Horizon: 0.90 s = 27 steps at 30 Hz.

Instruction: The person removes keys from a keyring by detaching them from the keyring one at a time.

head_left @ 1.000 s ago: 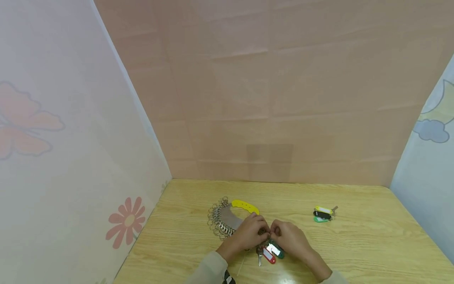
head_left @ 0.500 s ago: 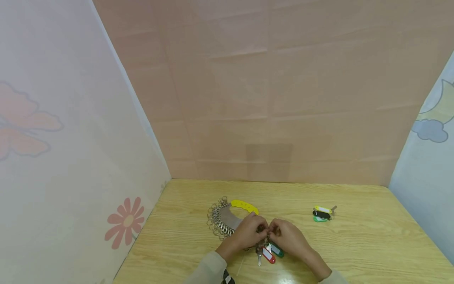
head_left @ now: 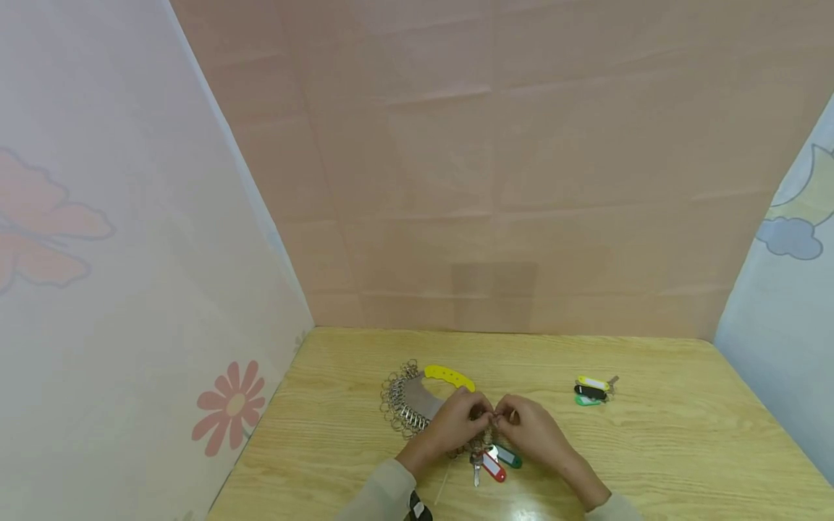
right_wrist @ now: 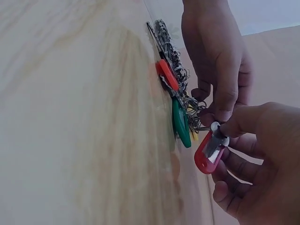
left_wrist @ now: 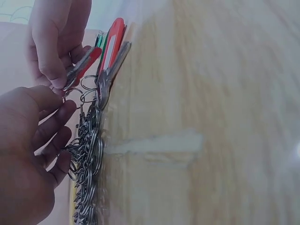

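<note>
"What's biggest?"

"The creased pinkish-brown sheet (head_left: 404, 181) at the back, then the pale yellow wood-grain table (head_left: 684, 434) in front of it."

"And on that?"

"A flat, curved grey plate (head_left: 420, 399) with a yellow scalloped handle (head_left: 449, 377) and a crowd of looped silver metal rings (head_left: 413, 418) round its outer edge."

"The hands?"

"They meet at the fingertips. The left hand (head_left: 460, 418), hiding one end of the plate in the head view, pinches a ring; the right hand (head_left: 531, 430) pinches a small red plastic tag and the key lying along it."

"Other tags?"

"Well apart to the right, a bunch of yellow, black and green plastic tags (head_left: 590, 393). Below the hands, an oblong dark green tag (head_left: 508, 456) and an oblong red tag (head_left: 493, 467)."

"Where's the pinched one?"

"The small red plastic tag (right_wrist: 203, 159) is raised off the table, between the hands, with its silver key (right_wrist: 213, 146). Smallest is the thin silver ring (left_wrist: 73, 89) in the left fingertips."
</note>
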Motion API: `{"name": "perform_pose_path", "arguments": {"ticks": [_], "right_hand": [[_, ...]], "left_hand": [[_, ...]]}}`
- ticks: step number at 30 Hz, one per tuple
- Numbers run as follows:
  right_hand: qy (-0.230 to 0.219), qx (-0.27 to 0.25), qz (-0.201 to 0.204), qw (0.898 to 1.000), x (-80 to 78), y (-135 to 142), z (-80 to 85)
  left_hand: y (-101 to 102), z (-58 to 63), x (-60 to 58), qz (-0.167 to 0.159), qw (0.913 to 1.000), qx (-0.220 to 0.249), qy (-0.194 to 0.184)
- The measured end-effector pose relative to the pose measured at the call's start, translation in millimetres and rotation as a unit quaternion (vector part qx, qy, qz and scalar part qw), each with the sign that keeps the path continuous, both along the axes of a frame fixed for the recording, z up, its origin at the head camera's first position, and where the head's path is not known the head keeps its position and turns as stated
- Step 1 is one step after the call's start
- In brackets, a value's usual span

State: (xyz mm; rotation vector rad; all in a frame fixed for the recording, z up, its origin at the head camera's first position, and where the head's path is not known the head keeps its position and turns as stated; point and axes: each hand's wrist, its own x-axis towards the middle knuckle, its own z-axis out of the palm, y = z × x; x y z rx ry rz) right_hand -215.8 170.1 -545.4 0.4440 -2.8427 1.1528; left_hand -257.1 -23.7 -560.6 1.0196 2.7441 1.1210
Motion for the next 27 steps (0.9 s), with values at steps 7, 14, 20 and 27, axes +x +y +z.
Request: {"name": "perform_pose_path", "arguments": {"ticks": [7,14,20,27], "right_hand": [[0.007,0.007,-0.012,1.000,-1.5,3.0,2.6],[-0.001,-0.011,-0.012,1.000,-1.6,3.5,4.4],[-0.007,-0.020,-0.010,1.000,-2.4,2.9,4.1],[-0.002,-0.020,-0.017,1.000,-3.0,2.5,4.0]], "left_hand": [[-1.3,-2.7,-0.7,-0.007,0.9996,-0.019,0.022],[-0.4,-3.2,-0.1,-0.007,0.9980,-0.044,0.046],[0.8,-0.9,1.4,0.004,0.9986,-0.031,0.044],[1.1,-4.2,-0.3,0.014,0.9989,-0.007,0.045]]}}
